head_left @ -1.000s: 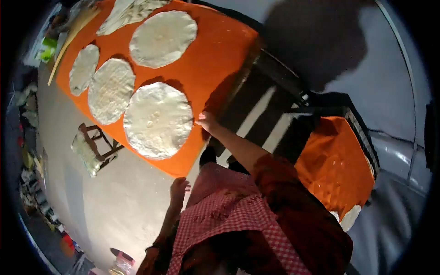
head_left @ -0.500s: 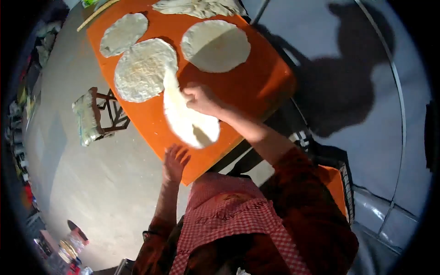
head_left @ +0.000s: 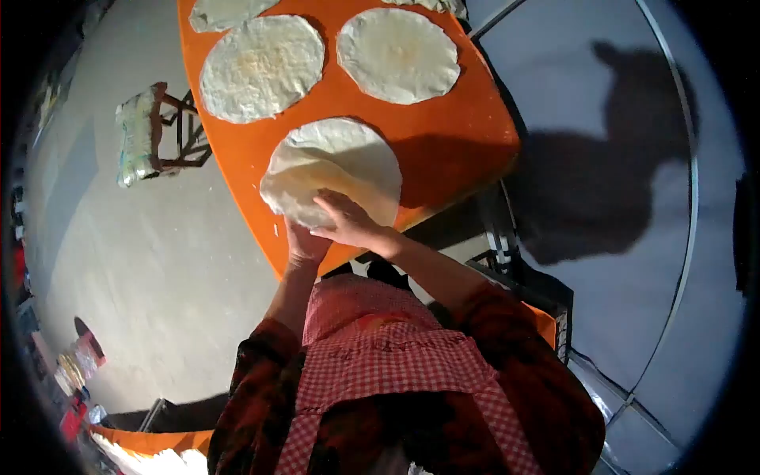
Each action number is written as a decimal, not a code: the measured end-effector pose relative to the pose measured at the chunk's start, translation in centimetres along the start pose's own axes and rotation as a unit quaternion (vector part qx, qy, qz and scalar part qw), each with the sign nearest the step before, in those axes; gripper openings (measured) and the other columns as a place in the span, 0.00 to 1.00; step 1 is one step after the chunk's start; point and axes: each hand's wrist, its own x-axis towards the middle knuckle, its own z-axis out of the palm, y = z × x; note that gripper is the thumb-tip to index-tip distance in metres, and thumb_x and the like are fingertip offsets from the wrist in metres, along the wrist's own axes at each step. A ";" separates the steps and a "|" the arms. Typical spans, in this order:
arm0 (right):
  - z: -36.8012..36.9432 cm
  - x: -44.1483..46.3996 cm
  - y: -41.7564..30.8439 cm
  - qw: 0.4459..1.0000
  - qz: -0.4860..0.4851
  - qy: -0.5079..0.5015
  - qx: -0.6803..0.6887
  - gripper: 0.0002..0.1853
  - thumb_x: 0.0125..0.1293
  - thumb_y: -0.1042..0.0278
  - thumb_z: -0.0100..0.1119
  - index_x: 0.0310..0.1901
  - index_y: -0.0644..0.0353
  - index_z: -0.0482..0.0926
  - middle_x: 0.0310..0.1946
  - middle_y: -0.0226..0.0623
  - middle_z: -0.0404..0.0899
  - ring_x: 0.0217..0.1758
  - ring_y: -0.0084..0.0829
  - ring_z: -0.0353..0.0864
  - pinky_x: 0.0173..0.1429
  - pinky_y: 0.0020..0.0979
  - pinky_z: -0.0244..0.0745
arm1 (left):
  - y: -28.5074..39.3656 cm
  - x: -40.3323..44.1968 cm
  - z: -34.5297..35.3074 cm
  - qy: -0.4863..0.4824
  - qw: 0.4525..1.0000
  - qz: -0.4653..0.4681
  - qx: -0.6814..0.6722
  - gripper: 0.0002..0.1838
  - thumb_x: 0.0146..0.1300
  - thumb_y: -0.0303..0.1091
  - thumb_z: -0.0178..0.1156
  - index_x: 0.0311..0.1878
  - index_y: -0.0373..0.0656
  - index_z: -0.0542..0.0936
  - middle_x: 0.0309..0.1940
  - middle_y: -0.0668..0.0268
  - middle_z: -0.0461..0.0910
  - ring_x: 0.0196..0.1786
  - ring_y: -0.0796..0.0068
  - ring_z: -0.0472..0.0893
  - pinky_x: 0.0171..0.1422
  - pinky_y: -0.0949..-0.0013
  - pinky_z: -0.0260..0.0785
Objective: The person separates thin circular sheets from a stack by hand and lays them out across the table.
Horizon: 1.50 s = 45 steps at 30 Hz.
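The nearest round flatbread (head_left: 348, 142) lies close to the front of the orange-covered table (head_left: 451, 170), its near part shaded. My right hand (head_left: 348, 222) rests on its near edge, with thumb and fingers apart. Under that same edge is my left hand (head_left: 307, 241); its fingers are hidden beneath the bread, so its grip cannot be made out. Farther back on the cloth lie a second flatbread (head_left: 263, 68) at the left and a third (head_left: 397, 55) at the right.
Part of another flatbread (head_left: 229, 11) and a pale folded cloth or dough (head_left: 431, 4) show at the top edge. A stool with a wrapped seat (head_left: 138, 134) stands left of the table. More orange cloth (head_left: 154, 440) appears at the bottom left.
The flatbread that my right hand held up folded now lies spread out near the table's front. My left hand has moved in under its edge, and the view has shifted.
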 end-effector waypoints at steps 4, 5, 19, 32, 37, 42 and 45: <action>2.6 -0.6 1.3 0.998 0.003 0.018 0.061 0.36 0.48 0.54 0.70 0.56 0.61 0.67 0.56 0.47 0.68 0.59 0.47 0.66 0.62 0.41 0.63 | -0.4 -1.3 -1.2 0.027 0.998 -0.002 0.056 0.34 0.65 0.64 0.37 0.63 0.48 0.63 0.57 0.63 0.69 0.60 0.63 0.68 0.63 0.57 0.62; 2.5 -0.5 1.2 0.997 0.010 0.019 0.074 0.36 0.47 0.54 0.70 0.56 0.61 0.67 0.55 0.47 0.68 0.59 0.47 0.67 0.62 0.41 0.63 | -0.2 -1.7 -0.7 0.035 0.998 -0.017 0.052 0.35 0.65 0.65 0.38 0.64 0.48 0.62 0.58 0.63 0.69 0.60 0.63 0.68 0.63 0.57 0.63; 3.7 -1.0 5.5 0.956 0.184 0.034 0.227 0.16 0.65 0.63 0.53 0.50 0.63 0.73 0.35 0.40 0.78 0.38 0.27 0.76 0.42 0.31 0.72 | -0.7 -2.2 -2.5 0.105 0.956 0.003 0.272 0.19 0.68 0.42 0.47 0.56 0.40 0.69 0.51 0.60 0.73 0.54 0.64 0.73 0.56 0.58 0.69; -13.9 -8.6 -6.6 0.963 -0.006 0.247 -0.106 0.14 0.60 0.65 0.54 0.45 0.61 0.78 0.41 0.43 0.80 0.45 0.34 0.79 0.47 0.37 0.74 | -4.1 -5.4 12.7 -0.082 0.843 0.006 0.531 0.12 0.66 0.34 0.50 0.47 0.37 0.74 0.41 0.64 0.74 0.45 0.75 0.72 0.50 0.70 0.66; -17.8 -21.4 -9.5 0.876 0.227 0.426 -0.013 0.15 0.64 0.62 0.48 0.50 0.55 0.77 0.43 0.48 0.79 0.45 0.44 0.80 0.50 0.40 0.73 | -12.8 -6.3 21.8 -0.242 0.768 -0.235 0.545 0.13 0.60 0.26 0.52 0.48 0.35 0.73 0.47 0.55 0.71 0.50 0.62 0.72 0.53 0.65 0.67; -24.0 -37.4 -16.0 0.732 0.442 0.489 -0.170 0.19 0.60 0.64 0.54 0.53 0.54 0.75 0.41 0.49 0.79 0.43 0.46 0.80 0.50 0.43 0.73 | -27.3 -11.5 27.3 -0.716 0.313 0.138 0.609 0.16 0.56 0.20 0.53 0.49 0.38 0.73 0.45 0.52 0.71 0.50 0.58 0.71 0.51 0.63 0.68; -26.8 -47.5 -21.0 0.634 0.395 0.554 -0.368 0.17 0.54 0.67 0.56 0.47 0.56 0.77 0.31 0.46 0.80 0.34 0.46 0.81 0.36 0.41 0.76 | -37.0 -18.3 30.2 -0.684 0.495 -0.180 0.505 0.16 0.59 0.25 0.51 0.52 0.38 0.72 0.48 0.54 0.71 0.52 0.61 0.71 0.55 0.62 0.66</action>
